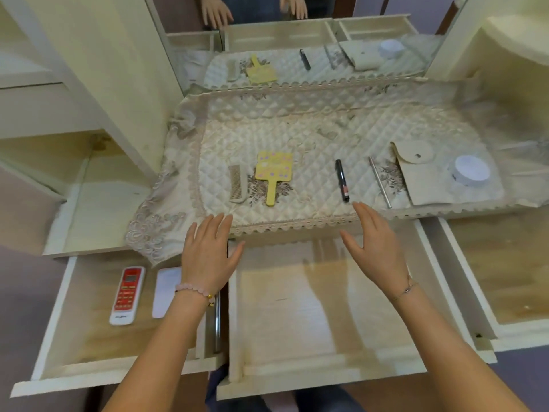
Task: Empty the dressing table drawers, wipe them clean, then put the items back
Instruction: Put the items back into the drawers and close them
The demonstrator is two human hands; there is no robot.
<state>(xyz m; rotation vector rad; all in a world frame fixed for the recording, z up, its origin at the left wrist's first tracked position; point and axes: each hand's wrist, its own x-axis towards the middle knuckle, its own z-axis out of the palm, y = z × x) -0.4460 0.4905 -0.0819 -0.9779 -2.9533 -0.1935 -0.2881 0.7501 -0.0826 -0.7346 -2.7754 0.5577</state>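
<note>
Three drawers stand pulled out under the dressing table. The left drawer (89,331) holds a red remote (127,295) and a white flat object (165,291). The middle drawer (297,319) and right drawer (505,278) show bare wood. On the quilted cloth (297,132) lie a comb (237,182), a yellow hand mirror (273,173), a black pen (342,179), a metal rod (379,181), a beige pouch (421,176) and a white round tin (471,170). My left hand (209,251) and right hand (375,245) hover open over the cloth's front edge, holding nothing.
A mirror (297,55) at the back reflects the table top and both hands. A cream cabinet side (98,69) rises at the left and a shelf unit (511,55) at the right. The cloth's lace corner (148,233) hangs over the left drawer.
</note>
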